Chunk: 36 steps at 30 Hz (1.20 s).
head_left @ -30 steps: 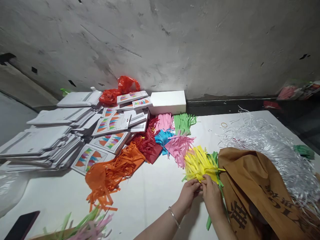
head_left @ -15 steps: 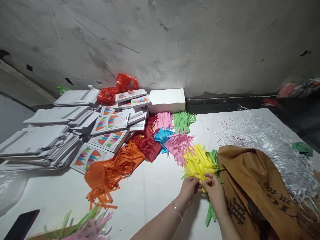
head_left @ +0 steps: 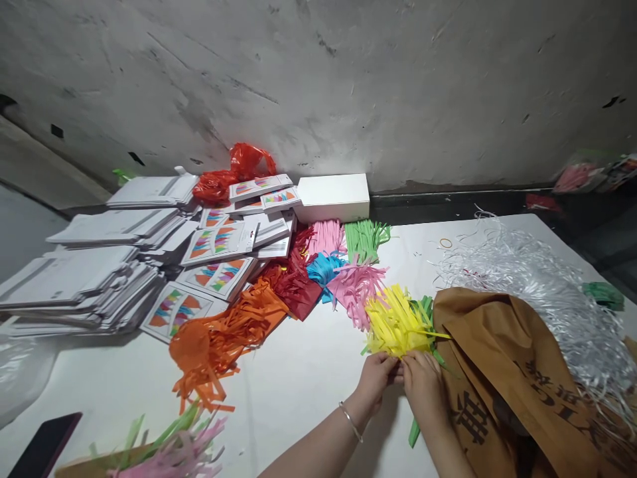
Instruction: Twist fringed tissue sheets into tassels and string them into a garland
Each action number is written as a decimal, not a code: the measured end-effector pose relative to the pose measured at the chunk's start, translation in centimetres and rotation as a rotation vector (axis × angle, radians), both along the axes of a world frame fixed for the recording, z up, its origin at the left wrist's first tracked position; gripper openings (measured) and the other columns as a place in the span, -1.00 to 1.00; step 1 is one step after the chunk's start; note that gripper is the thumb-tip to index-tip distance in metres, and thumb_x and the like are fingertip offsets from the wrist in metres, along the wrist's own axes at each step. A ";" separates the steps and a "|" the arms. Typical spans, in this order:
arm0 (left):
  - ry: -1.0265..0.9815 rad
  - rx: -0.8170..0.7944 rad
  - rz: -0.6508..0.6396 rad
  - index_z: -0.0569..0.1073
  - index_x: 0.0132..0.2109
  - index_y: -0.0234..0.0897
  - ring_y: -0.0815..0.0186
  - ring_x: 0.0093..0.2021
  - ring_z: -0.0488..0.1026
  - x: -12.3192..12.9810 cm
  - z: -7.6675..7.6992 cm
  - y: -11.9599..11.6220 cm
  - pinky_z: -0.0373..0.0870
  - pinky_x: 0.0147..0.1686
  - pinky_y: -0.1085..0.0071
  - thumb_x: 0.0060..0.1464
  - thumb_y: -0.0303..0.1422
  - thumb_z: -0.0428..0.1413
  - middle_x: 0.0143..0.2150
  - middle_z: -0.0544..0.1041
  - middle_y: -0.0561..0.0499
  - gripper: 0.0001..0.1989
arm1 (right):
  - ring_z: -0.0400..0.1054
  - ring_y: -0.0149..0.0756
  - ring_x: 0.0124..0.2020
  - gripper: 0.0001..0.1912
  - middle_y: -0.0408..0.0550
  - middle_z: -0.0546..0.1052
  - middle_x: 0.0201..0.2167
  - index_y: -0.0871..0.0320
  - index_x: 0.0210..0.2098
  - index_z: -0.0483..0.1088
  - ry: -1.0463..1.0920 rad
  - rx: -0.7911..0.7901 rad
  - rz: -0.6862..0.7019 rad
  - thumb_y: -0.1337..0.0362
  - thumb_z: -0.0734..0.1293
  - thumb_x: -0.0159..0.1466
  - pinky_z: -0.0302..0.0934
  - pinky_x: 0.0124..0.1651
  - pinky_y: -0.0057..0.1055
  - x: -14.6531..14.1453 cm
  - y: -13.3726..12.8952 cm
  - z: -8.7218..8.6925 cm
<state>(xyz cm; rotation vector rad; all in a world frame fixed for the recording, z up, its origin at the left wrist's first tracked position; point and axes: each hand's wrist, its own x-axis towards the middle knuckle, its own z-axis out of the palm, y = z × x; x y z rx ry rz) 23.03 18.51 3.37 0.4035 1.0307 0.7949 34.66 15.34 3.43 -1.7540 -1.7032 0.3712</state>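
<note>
Both hands meet at the near edge of a yellow tissue-paper tassel [head_left: 398,322], whose fringe spreads away from me over green strips. My left hand [head_left: 374,377], with a bangle at the wrist, pinches the tassel's lower edge. Beside it, my right hand [head_left: 422,378] is closed on the same edge, its fingertips close to the left ones. What lies between the fingertips is mostly hidden. A pink tassel [head_left: 355,289] touches the yellow one at its upper left. A green strip [head_left: 414,431] pokes out below my right hand.
Orange tassels [head_left: 233,322], dark red ones [head_left: 298,285] and a blue one [head_left: 324,269] lie left of centre. Printed cards [head_left: 219,242] and white stacks [head_left: 64,275] fill the left. A brown bag [head_left: 497,338] and white ribbon [head_left: 537,285] lie right, a phone [head_left: 47,445] lower left.
My right hand has turned and its raised fingers have folded down onto the tassel's near edge, closer to my left hand. The left hand has hardly moved.
</note>
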 end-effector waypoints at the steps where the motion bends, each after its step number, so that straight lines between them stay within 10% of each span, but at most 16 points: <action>1: -0.002 -0.001 -0.004 0.53 -0.42 -0.39 0.35 -0.47 0.47 0.0 0.0 -0.1 0.41 -0.35 0.40 -0.26 -0.10 0.43 -0.45 0.58 -0.04 -0.57 | 0.33 -0.13 -0.25 -0.70 0.01 0.50 -0.36 0.09 -0.42 0.45 -0.006 0.008 -0.003 0.35 0.16 0.36 0.21 0.02 -0.11 0.1 0.1 -0.1; 20: 0.068 -0.006 -0.012 0.51 -0.44 -0.38 0.35 -0.50 0.46 0.3 -1.0 0.0 0.40 -0.43 0.43 -0.16 -0.13 0.38 -0.50 0.56 -0.07 -0.63 | 0.44 -0.28 -0.19 -0.59 -0.11 0.53 -0.32 0.17 -0.45 0.41 0.249 -0.082 -0.157 -0.02 0.34 0.33 0.32 -0.06 -0.22 1.1 0.1 -3.2; 36: 0.101 0.013 -0.016 0.43 -0.37 -0.31 0.37 -0.56 0.42 0.5 -0.1 -0.1 0.40 -0.50 0.42 -0.20 -0.21 0.38 -0.52 0.47 0.09 -0.65 | 0.44 -0.32 -0.31 -0.60 -0.13 0.52 -0.37 0.18 -0.34 0.43 0.460 -0.115 -0.250 -0.05 0.29 0.35 0.34 -0.17 -0.28 0.7 -0.1 -2.0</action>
